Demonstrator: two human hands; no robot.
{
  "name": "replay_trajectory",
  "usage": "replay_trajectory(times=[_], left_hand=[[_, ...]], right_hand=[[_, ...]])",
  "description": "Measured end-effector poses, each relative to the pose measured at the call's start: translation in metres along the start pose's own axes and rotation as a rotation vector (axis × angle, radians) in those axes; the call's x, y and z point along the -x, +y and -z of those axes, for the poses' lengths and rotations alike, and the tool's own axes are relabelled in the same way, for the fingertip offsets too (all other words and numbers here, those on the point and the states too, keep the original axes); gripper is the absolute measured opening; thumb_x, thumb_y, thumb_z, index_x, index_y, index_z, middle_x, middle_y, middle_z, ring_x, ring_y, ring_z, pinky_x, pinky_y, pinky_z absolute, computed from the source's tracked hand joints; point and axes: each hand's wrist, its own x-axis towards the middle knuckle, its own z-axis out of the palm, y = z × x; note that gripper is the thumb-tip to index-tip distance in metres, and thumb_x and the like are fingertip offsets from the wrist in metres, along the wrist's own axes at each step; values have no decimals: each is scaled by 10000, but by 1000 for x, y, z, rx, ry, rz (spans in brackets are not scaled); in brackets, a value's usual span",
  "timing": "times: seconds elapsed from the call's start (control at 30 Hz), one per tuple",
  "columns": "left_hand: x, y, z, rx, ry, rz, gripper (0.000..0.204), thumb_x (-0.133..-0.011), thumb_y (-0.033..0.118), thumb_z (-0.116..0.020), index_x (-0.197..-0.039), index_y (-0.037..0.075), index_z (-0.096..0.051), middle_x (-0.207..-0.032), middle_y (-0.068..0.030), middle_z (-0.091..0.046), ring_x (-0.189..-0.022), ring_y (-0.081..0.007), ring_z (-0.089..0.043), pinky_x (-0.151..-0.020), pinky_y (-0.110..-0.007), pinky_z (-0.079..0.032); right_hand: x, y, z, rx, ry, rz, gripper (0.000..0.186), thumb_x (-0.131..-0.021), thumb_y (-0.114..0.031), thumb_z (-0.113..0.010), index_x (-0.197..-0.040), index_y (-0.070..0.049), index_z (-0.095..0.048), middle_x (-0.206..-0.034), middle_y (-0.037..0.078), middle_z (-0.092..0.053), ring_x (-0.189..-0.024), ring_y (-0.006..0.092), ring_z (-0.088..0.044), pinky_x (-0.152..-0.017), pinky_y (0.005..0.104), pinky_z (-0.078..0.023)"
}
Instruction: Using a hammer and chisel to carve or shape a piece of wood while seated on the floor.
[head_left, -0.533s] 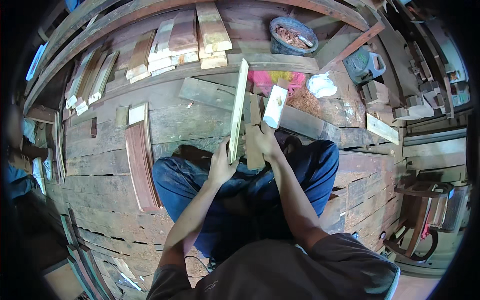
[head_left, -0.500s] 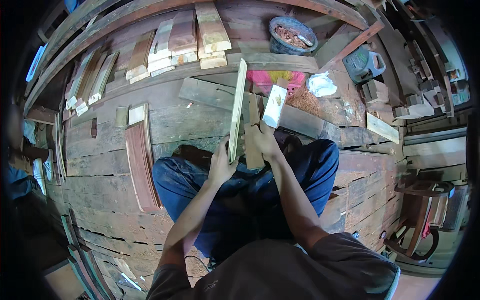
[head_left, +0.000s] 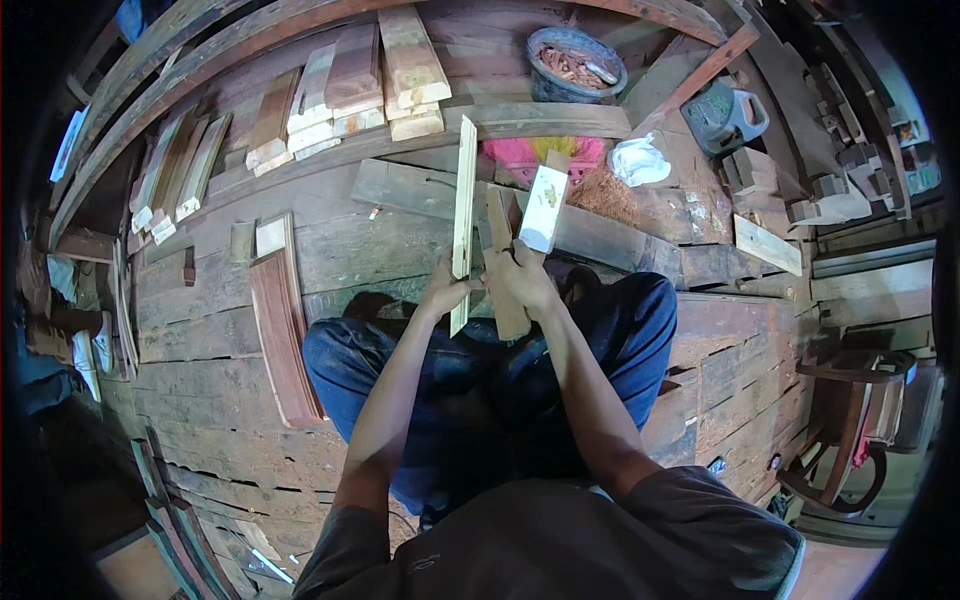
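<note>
A long pale wooden slat [head_left: 464,200] stands out from my left hand [head_left: 446,290], whose fingers are closed around its lower part. Just right of it, my right hand [head_left: 522,275] is closed on a brown board [head_left: 508,312] that lies lengthwise over my lap. A white-faced block [head_left: 543,208] touches the top of that hand; whether my fingers hold it too I cannot tell. Pink-and-yellow bristles [head_left: 505,152], sawdust [head_left: 603,200] and a crumpled white cloth [head_left: 638,160] lie beyond. A dark plank [head_left: 620,240] crosses the floor behind my hands.
Stacked boards [head_left: 407,60] line the back. A bucket of shavings [head_left: 575,85] and a plastic jug [head_left: 712,120] are at back right. A reddish plank [head_left: 282,345] lies left of my knee. Another person's foot [head_left: 85,362] shows at far left; a wooden frame [head_left: 840,440] stands at right.
My left hand and the pale slat have shifted slightly left and up, with the hand higher along the slat. The right hand has moved a little left. The whole view has shifted slightly.
</note>
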Motion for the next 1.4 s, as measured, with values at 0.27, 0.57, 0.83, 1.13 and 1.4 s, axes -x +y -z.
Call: replay_trajectory(times=[0.27,0.57,0.83,1.13,1.4], left_hand=[[0,-15,-9,140,-6,177,676,-794,-128,-545,-1411,43,-328,-1240,-122,-567,-1068,-226,-596,-860,-330,-514],[-8,-37,-10,165,1,-48,643,-782,9,-674,-1359,27,-392,-1240,-127,-567,-1126,-204,-556,-953,-339,-451],[-14,-40,-15,27,34,-120,837,-683,165,-784,-1394,23,-365,-1289,-193,-519,-1187,-264,-517,-994,-387,-423],[-27,-61,-20,-57,0,-137,874,-663,-46,-635,-1452,58,-276,-1275,-195,-517,-1192,-359,-473,-1052,-438,-356],[-8,-11,-21,-61,56,-97,773,-718,72,-735,-1388,35,-352,-1181,-189,-603,-1095,-287,-593,-938,-401,-461]], right_hand=[[19,22,-9,453,101,237,323,-967,-221,-488,-1109,51,-385,-774,191,-632,-687,289,-673,-595,384,-514],[23,9,-40,604,143,374,229,-914,-103,-460,-1006,61,-330,-760,349,-595,-759,535,-593,-649,567,-473],[-32,1,-39,669,322,380,269,-891,-114,-444,-1033,87,-336,-774,392,-584,-790,559,-588,-707,598,-478],[-28,-25,-24,718,227,356,280,-896,-122,-469,-1012,103,-350,-750,379,-585,-739,548,-592,-621,580,-489],[6,-6,-25,701,234,465,311,-904,-144,-493,-1037,109,-369,-747,368,-575,-740,536,-594,-654,572,-483]])
